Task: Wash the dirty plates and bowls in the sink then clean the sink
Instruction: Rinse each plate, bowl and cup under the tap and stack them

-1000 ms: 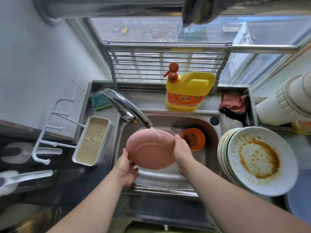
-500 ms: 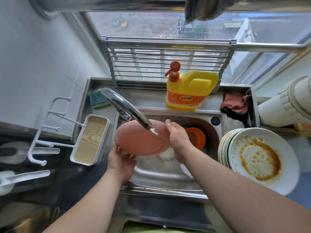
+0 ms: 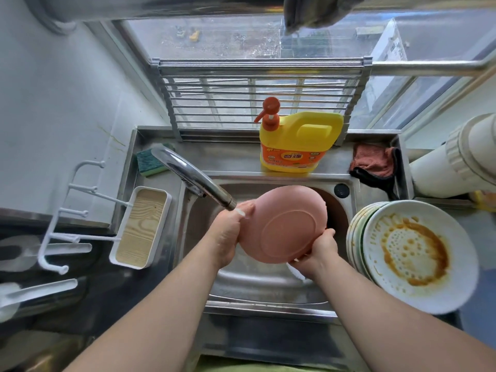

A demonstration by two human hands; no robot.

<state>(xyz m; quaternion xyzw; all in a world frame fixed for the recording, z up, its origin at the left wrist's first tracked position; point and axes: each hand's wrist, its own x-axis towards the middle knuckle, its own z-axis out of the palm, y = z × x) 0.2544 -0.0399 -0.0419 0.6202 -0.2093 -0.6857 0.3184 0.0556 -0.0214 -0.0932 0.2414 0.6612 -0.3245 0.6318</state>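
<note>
Starting at my left, a wood-grain tray [image 3: 141,228] and green sponge [image 3: 148,162] flank the faucet [image 3: 192,178], whose spout crowds my left hand [image 3: 228,233]. Both hands grip the pink plate [image 3: 284,224] by its edges, underside up, over the sink [image 3: 268,288]; my right hand [image 3: 320,251] holds its lower rim. Stained white plates [image 3: 413,253] stack rightward; the yellow detergent jug's [image 3: 300,142] label is unreadable.

The single head-worn camera is looking steeply down and forward from above the sink [image 3: 268,285], sitting close enough that both forearms are running in from the bottom edge. Its wide lens is bending the window [image 3: 241,44] frame along the top and taking in the wall at the left and the counter [image 3: 477,264] at the right. No second view is sharing the scene.
</note>
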